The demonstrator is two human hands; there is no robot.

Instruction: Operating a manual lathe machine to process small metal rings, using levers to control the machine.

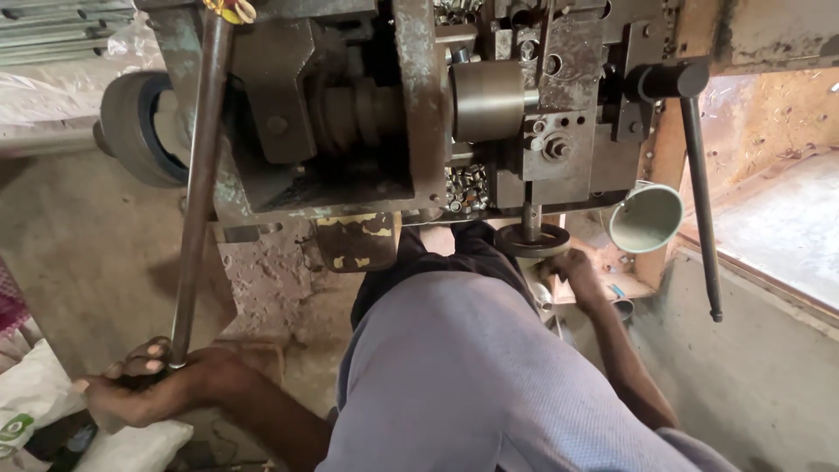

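1. Gripping a long metal lever (197, 188), left hand (144, 380) has fingers (150, 351) curled tight round its lower end, by a white sack (31, 402).
2. Lever runs up to the machine (367, 105) top.
3. Right hand (572, 267) sits on a small round handwheel (531, 239), fingers pressed at its rim, under the machine w/ a funnel (647, 218) just beside.

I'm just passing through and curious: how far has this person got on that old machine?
Done: a pile of small metal rings already sits in the machine. In hand: the left hand grips the long lever, and the right hand is at the small handwheel. How much is left cannot be told from here.
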